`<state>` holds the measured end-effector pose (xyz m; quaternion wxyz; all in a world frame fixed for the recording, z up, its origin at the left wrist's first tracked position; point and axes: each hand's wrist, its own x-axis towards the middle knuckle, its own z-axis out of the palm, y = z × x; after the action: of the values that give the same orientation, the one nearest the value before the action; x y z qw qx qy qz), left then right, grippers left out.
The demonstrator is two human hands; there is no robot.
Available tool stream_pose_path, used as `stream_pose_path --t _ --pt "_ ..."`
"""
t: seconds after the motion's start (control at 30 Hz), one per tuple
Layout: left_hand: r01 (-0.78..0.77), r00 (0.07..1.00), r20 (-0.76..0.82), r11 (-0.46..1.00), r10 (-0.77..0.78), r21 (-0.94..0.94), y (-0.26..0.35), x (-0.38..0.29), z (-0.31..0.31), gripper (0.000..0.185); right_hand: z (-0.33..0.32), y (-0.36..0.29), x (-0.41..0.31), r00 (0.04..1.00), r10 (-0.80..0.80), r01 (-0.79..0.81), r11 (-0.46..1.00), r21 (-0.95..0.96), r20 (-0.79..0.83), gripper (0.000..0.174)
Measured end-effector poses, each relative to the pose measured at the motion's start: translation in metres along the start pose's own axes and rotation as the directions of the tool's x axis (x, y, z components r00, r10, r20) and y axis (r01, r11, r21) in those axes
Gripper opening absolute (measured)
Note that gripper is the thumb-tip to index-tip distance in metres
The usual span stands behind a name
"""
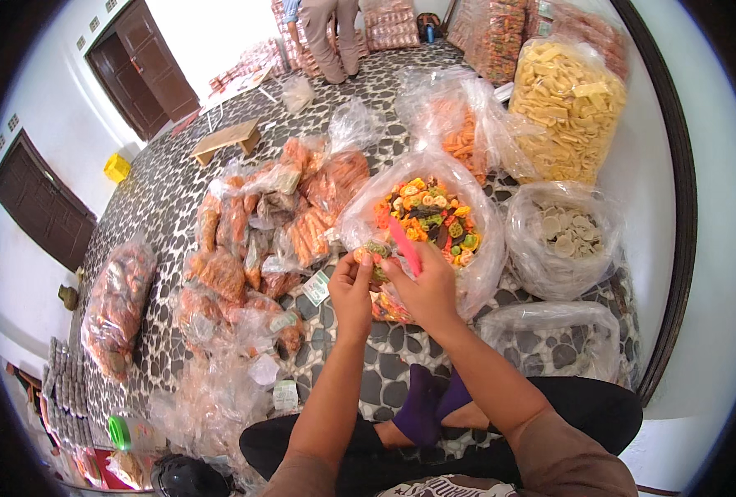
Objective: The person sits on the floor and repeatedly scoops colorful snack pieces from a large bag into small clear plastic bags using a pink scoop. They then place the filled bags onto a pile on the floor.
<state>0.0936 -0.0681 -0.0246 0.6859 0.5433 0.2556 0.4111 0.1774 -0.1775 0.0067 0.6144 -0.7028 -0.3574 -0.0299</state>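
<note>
Between my two hands is a small clear plastic bag with colourful crackers in it. My left hand pinches its left side with thumb and fingers. My right hand grips a pink plastic strip-like tool, and its thumb also touches the small bag. Just beyond my hands stands a large open plastic bag of orange, yellow, green and dark crackers. A heap of filled snack bags lies to the left on the pebble-patterned floor.
On the right are a tall bag of yellow chips, a bag of pale round crackers and a loose clear bag. A bag of orange sticks stands behind. A low wooden bench and another person are farther off.
</note>
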Motion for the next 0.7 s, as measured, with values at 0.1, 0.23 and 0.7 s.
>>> stream_pose_path --t 0.1,0.23,0.7 --pt "0.003 1.0 0.031 0.999 -0.002 -0.049 0.002 0.0 0.01 0.023 0.01 0.003 0.015 0.997 0.073 -0.074 0.997 0.014 0.015 0.029" --pt "0.021 0.999 0.048 0.999 -0.019 -0.048 0.003 0.006 0.018 0.026 0.015 0.011 0.019 0.994 0.108 -0.11 0.987 -0.116 -0.026 0.024" --pt "0.069 0.991 0.128 0.98 -0.045 -0.189 0.005 0.03 0.031 0.019 0.013 0.02 0.048 0.995 0.088 -0.089 0.996 -0.017 -0.037 0.024"
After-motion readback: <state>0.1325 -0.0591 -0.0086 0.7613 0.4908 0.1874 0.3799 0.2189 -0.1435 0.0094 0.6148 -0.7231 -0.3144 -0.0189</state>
